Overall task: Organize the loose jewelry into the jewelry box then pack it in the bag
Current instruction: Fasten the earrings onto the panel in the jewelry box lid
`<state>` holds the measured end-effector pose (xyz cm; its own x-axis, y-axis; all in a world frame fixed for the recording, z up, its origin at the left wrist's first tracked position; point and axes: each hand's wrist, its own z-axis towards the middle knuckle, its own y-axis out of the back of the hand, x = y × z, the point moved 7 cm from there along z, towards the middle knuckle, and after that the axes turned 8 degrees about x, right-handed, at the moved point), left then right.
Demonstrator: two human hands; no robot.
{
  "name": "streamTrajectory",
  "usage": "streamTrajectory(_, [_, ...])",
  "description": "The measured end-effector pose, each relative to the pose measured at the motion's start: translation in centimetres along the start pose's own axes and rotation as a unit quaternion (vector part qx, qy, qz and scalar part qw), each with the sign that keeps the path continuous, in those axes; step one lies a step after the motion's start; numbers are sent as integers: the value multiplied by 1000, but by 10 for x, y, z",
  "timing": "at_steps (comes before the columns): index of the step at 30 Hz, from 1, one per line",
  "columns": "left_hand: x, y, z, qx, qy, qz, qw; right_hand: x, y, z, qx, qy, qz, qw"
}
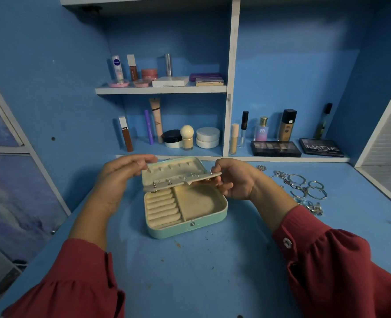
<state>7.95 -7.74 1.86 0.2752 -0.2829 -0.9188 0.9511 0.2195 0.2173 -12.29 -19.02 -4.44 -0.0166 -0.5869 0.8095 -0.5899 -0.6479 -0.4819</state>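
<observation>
A mint-green jewelry box (190,228) lies open on the blue table, with cream ring rolls on its left and one bare compartment on its right. Its lid (174,167) stands up at the back. A cream earring panel (183,180) with several studs in it hangs half-raised between lid and base. My right hand (233,180) pinches the panel's right end. My left hand (121,177) touches the lid's top left corner with its fingertips. Loose silver jewelry (304,187), rings, hoops and chains, lies on the table to the right of the box.
Shelves at the back hold cosmetics: bottles, jars, tubes and two dark eyeshadow palettes (276,148). A white upright (232,76) divides the shelving. A white frame edge (382,187) bounds the table on the right. No bag is in view.
</observation>
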Motion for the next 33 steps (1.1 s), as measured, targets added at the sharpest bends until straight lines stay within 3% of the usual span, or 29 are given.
streamTrajectory(4, [-58, -33, -22, 3, -114, 0, 993, 0, -1, 1, 15, -8, -5, 1000])
streamTrajectory(9, [-79, -134, -48, 171, -168, 128, 963, -2, -6, 0, 38, -21, -19, 999])
streamTrajectory(12, [-54, -180, -60, 250, -200, 246, 915, -2, -5, 1, 39, -14, -13, 999])
streamTrajectory(16, [-20, -209, -71, 250, -243, 453, 821, -2, -2, 2, 40, -8, 3, 999])
streamTrajectory(18, [-12, -217, -71, 247, -242, 498, 795, -2, -1, 3, 46, -7, 8, 999])
streamTrajectory(23, [-2, -225, -68, 272, -225, 519, 779, -2, -3, 3, 49, -10, 4, 999])
streamTrajectory(28, [-7, -217, -64, 261, -213, 502, 796, -2, -1, 3, 41, -7, 11, 999])
streamTrajectory(33, [-20, -215, -65, 248, -227, 547, 767, -2, -2, 2, 43, -5, 11, 999])
